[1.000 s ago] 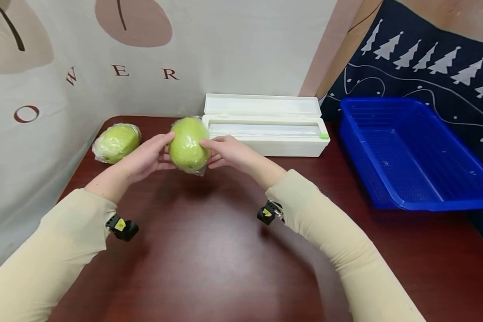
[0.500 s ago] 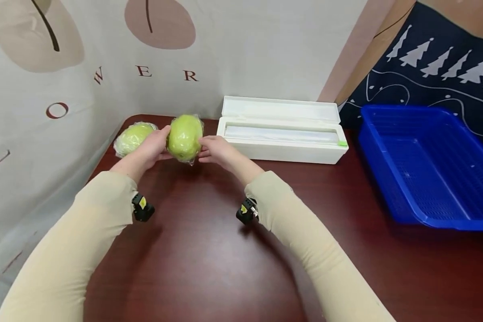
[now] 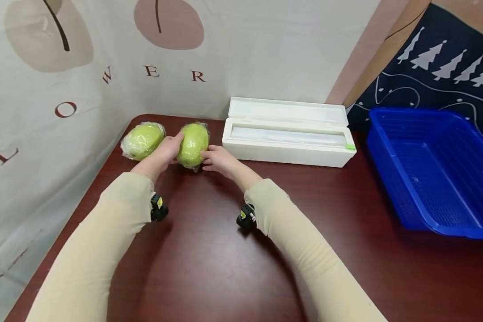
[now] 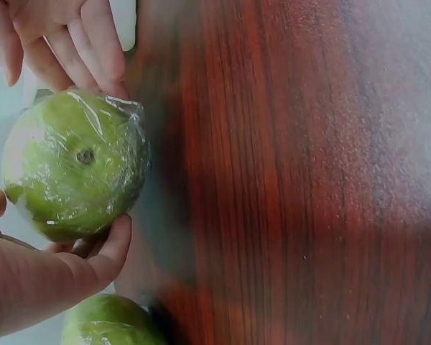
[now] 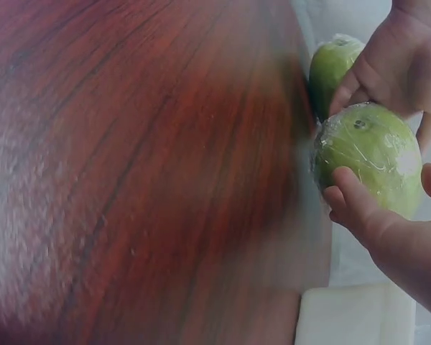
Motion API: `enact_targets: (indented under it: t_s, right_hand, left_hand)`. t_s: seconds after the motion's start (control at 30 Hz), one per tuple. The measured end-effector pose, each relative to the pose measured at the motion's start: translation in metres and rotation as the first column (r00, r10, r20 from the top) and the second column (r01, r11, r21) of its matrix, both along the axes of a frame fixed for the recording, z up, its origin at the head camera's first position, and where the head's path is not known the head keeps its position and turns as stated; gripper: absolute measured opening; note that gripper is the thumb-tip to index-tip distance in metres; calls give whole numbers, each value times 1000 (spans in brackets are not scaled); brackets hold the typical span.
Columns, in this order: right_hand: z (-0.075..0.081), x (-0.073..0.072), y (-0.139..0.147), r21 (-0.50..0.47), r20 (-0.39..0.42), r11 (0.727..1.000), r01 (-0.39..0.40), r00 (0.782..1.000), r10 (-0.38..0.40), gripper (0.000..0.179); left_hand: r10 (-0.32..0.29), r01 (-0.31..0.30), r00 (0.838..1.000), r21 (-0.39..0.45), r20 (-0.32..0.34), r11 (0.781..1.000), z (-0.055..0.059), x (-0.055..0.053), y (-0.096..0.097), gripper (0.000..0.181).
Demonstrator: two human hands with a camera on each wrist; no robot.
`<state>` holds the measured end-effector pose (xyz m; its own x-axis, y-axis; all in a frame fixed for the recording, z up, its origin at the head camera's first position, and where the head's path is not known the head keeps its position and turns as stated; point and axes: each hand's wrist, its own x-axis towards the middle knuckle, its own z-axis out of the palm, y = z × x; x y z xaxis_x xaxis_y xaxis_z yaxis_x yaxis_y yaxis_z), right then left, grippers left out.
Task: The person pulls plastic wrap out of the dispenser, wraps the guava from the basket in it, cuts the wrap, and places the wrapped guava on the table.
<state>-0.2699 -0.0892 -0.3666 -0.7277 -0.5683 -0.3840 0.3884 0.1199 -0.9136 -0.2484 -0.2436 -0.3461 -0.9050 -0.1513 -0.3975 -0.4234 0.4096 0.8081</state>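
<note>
In the head view a rounded green fruit (image 3: 194,144), melon-like and wrapped in clear cling film, is between my hands near the table's back edge. My left hand (image 3: 165,152) grips it from the left, thumb on one side and fingers curled beneath in the left wrist view. On the other side, the fingers of my right hand (image 3: 221,161) lie loosely against the film, with the thumb held apart from the fruit in the right wrist view. Just left of my left hand, a second wrapped green fruit (image 3: 144,139) rests on the table, partly hidden by that hand.
A white cling film box (image 3: 287,154) stands at the back, lid up, the roll (image 3: 287,135) showing inside. To the right is a blue plastic basket (image 3: 396,183). A printed cloth (image 3: 265,53) hangs close behind the dark red table (image 3: 209,259).
Both hands have lowered the wrapped fruit towards the table, beside the other one. The right hand's hold has loosened. The head view has shifted left.
</note>
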Motion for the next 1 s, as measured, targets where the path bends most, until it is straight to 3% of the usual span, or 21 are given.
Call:
enact_targets:
  t_s: [0.23,0.33,0.47,0.6,0.73,0.87,0.93,1.0]
  right_hand:
    - [-9,0,6,2,6,1000,6,1000,-6,62]
    - [-5,0,13,65,-29,998,0,1000,2,70]
    - [6,0,30,166,-112,986,-16,993,35,70]
    - [16,1,52,295,-251,955,-35,962,113,67]
    - [20,7,75,438,-438,899,-6,872,219,66]
    - [19,16,93,529,-618,844,89,722,311,68]
    - [17,20,101,579,-679,800,156,636,367,68]
    - [16,24,108,626,-708,747,224,565,424,70]
  left_hand:
    - [27,-27,1000,-11,2,1000,-8,-1,8,66]
    - [34,-37,999,-99,-30,994,-7,1,10,69]
    - [37,-83,986,-287,-163,954,-2,2,13,69]
    - [1,-133,941,-365,-340,921,2,2,19,62]
    - [-87,-120,878,-393,-470,912,2,3,30,55]
    - [-224,-32,823,-437,-521,899,0,4,44,55]
    - [-306,33,799,-471,-518,882,-1,5,50,58]
    - [-388,97,779,-518,-492,850,-2,6,55,61]
